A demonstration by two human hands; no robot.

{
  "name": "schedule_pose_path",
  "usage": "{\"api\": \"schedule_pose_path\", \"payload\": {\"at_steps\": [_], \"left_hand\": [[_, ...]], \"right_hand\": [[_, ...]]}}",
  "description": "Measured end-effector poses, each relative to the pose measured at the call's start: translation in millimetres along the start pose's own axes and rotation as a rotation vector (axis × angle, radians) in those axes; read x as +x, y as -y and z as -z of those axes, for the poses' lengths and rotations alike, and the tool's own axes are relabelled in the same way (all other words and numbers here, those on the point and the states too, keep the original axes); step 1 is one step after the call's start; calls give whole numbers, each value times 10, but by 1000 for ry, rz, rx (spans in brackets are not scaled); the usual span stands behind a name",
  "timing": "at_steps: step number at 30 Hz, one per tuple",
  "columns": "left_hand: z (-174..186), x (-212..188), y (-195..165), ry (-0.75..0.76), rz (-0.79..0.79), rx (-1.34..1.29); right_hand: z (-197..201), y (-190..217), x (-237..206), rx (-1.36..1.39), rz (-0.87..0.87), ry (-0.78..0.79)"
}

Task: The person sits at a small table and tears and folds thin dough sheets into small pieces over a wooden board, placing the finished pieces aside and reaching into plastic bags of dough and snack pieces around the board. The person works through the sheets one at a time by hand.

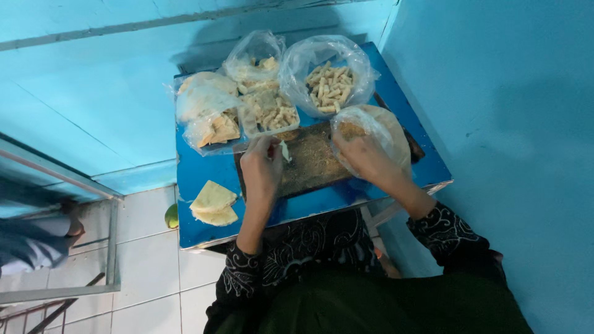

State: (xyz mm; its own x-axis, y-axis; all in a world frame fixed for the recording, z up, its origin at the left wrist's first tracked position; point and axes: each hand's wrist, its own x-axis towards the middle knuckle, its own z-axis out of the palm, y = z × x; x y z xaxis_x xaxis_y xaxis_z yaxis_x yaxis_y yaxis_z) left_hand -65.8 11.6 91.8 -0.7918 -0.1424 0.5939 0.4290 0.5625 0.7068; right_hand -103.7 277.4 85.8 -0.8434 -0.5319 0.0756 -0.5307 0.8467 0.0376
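Note:
My left hand [260, 167] pinches a small pale piece of food [284, 150] over a dark tray of crumbs [312, 162] on a blue table [201, 170]. My right hand [365, 158] is pushed into a clear plastic bag [387, 127] at the tray's right end; what its fingers hold is hidden. Behind the tray stand an open bag of finger-shaped rolls [329, 86], a clear box of rolls [269, 112] and bags of folded triangular pieces [207, 117].
Two folded triangular pastries [213, 203] lie on the table's front left. A blue wall runs close along the right and the back. White floor tiles lie to the left, with a metal frame [111, 247] and another person's foot [71, 222].

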Motion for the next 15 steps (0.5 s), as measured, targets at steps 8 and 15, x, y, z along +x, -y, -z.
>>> {"api": "schedule_pose_path", "payload": {"at_steps": [8, 15], "left_hand": [[148, -438, 248, -20, 80, 178], [304, -614, 308, -8, 166, 161]], "right_hand": [[-110, -25, 48, 32, -5, -183], [177, 423, 198, 513, -63, -473]]}}
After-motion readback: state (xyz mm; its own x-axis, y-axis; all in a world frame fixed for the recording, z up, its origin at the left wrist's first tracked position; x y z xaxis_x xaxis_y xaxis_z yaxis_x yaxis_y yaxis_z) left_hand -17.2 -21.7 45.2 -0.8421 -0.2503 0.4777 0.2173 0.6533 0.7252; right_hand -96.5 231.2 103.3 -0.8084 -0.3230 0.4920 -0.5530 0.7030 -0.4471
